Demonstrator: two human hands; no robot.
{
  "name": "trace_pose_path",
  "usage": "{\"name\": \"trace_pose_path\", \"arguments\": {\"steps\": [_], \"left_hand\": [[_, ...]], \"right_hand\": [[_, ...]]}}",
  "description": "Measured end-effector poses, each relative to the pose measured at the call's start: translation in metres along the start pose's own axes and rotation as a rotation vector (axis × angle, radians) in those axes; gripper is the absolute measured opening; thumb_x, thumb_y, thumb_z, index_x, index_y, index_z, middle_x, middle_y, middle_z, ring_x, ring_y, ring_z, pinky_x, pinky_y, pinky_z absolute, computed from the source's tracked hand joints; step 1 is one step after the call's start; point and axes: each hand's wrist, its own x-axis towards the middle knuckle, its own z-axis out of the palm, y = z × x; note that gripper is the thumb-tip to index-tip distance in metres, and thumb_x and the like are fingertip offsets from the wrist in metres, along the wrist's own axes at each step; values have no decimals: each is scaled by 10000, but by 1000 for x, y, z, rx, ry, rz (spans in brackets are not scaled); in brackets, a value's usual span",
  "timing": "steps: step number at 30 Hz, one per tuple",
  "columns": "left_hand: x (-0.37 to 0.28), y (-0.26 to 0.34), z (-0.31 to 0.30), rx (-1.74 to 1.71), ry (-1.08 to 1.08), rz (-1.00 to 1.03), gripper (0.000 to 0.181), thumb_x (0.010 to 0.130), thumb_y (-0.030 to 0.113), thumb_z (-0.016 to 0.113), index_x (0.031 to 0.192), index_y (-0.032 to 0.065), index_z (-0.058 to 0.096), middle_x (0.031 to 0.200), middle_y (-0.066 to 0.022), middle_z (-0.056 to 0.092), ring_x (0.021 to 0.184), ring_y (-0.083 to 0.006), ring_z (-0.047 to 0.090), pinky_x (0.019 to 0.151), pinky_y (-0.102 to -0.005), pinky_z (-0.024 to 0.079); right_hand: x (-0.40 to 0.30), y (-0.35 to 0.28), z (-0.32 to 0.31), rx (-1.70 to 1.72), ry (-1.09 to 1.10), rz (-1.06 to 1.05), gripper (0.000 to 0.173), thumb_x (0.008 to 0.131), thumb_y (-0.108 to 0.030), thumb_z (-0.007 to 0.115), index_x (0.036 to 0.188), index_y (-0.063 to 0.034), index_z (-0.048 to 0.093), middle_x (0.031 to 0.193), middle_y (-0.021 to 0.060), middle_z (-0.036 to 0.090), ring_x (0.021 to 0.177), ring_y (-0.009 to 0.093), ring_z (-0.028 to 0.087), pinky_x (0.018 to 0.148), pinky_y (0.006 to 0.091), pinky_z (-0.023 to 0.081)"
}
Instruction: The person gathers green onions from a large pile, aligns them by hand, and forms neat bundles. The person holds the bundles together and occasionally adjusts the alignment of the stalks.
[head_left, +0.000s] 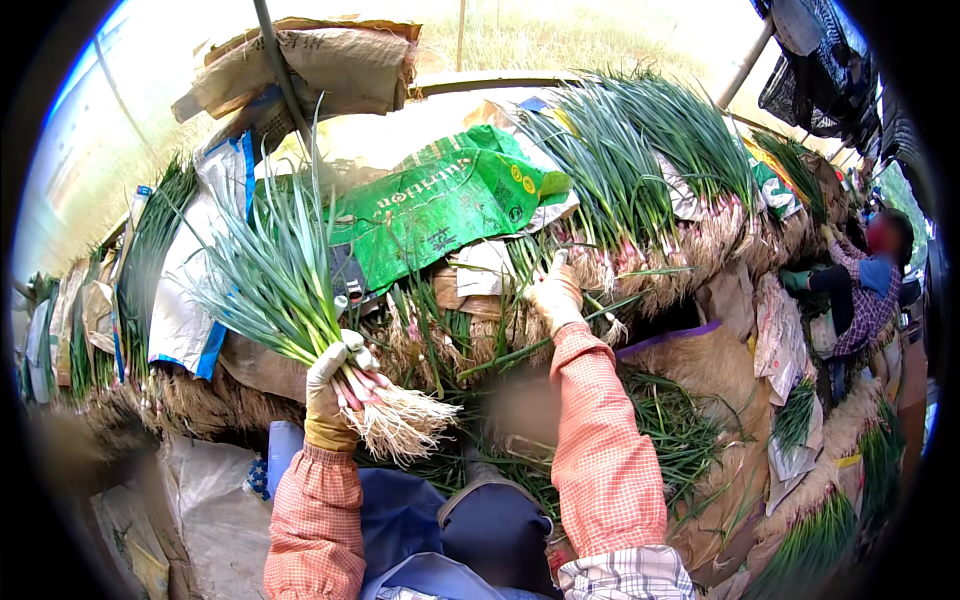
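In a pale work glove, my left hand (335, 382) grips a bunch of spring onions (300, 277) around the lower stems. Their green leaves fan up and to the left, while the pinkish bulbs and pale roots (405, 420) hang out to the right. My right hand (557, 296), gloved too, reaches to the front edge of the heaped row, at some spring onions (529, 259) beside a green printed sack (442, 206). Its fingers point away from me and partly hide what they touch, so whether they grasp a stalk is unclear.
More spring onions (637, 165) lie stacked behind my right hand, roots towards me. A white sack with blue edging (199, 277) covers some on the left. Loose leaves (675, 427) litter brown sacking (727, 405) below. Another person (870, 285) sits along the row at right.
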Motion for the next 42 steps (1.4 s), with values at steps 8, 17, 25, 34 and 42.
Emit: {"name": "trace_pose_path", "arguments": {"steps": [8, 17, 25, 34, 42], "left_hand": [[-4, 10, -5, -54, -22, 36, 276, 900, 222, 568, 1044, -14, 567, 822, -162, 645, 671, -315, 663, 649, -470, 598], [11, 0, -1, 17, -27, 15, 271, 895, 235, 581, 1034, 2, 567, 814, -125, 627, 677, -295, 657, 638, -455, 598], [29, -7, -1, 15, -11, 26, 306, 902, 237, 577, 1079, -12, 555, 831, -158, 637, 656, -319, 667, 646, -481, 599], [22, 23, 1, 24, -7, 121, 351, 911, 241, 557, 1115, -43, 532, 825, -196, 649, 621, -325, 669, 672, -543, 586], [9, 44, 16, 25, 12, 176, 285, 911, 201, 568, 1080, -28, 544, 791, -164, 643, 657, -285, 662, 618, -467, 600]], "right_hand": [[17, 19, 31, 964, -198, -130, 1026, 728, 187, 610, 1502, -38, -25, 1446, 214, 330, 1334, 278, 397, 977, 336, 434], [-9, -32, -13, -112, -136, -97, 709, 747, -275, 715, 1333, -24, 405, 1144, 113, 560, 1022, 212, 568, 900, 320, 458], [120, -13, -30, 943, -43, -292, 661, 844, -272, 718, 1358, -17, 390, 1173, 144, 588, 979, 251, 600, 915, 335, 485], [-30, -185, 123, 157, -62, -1221, 129, 811, 0, 579, 882, -100, 619, 774, 144, 650, 716, 286, 660, 602, 382, 537], [-120, -108, 184, -204, -831, -1276, 184, 849, -267, 585, 914, -147, 708, 828, 96, 686, 781, 301, 656, 688, 379, 507]]}}
